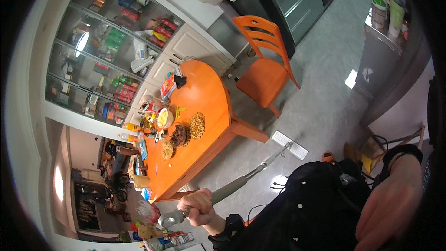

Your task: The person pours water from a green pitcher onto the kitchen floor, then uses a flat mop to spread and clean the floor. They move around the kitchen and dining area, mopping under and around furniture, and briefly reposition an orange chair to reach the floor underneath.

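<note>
My left hand (198, 206) is closed around the upper end of a flat mop's grey and metal pole (232, 189), just below the looped grip end (171, 218). The pole slants up and right to a white rectangular mop head (290, 145), which lies flat on the grey floor beside a leg of the orange wooden table. At the right edge, close to the camera, my right hand (392, 198) hangs away from the pole with a bracelet and black cuff at its wrist. Nothing shows in it, but its fingers are partly hidden.
The orange wooden table (205, 87) bears bowls, food and bottles. A wooden chair (263, 78) stands beyond its rounded end. Glass-fronted cabinets (115, 47) line the wall at left. A grey counter (383, 35) with containers is at upper right. Bags and boxes lie at lower left.
</note>
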Motion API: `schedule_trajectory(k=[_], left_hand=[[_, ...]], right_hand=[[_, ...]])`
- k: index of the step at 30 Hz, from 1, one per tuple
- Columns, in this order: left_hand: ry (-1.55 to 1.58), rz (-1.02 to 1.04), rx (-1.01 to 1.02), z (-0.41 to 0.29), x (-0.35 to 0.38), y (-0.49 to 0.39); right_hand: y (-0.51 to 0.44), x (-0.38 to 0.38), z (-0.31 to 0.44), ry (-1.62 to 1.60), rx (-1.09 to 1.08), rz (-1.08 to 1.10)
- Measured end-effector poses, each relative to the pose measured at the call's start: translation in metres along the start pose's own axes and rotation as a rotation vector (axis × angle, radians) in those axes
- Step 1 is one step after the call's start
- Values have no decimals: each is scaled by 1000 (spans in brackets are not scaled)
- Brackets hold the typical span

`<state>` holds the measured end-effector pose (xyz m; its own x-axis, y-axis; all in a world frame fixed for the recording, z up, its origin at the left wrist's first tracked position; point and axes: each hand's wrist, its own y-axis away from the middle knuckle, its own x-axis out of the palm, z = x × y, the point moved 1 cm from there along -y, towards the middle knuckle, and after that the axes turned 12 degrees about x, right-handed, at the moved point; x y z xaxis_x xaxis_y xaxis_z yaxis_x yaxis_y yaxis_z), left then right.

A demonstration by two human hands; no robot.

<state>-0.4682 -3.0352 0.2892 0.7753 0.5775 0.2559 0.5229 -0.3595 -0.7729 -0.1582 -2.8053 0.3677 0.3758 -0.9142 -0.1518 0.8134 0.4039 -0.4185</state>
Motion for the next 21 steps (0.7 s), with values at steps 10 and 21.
schedule_trajectory(k=[10,21], left_hand=[[-1,28,10,11,7,-8],[5,64,10,14,18,-8]], right_hand=[[25,6,-4,22,134,84],[-4,-27,41,255,84,136]])
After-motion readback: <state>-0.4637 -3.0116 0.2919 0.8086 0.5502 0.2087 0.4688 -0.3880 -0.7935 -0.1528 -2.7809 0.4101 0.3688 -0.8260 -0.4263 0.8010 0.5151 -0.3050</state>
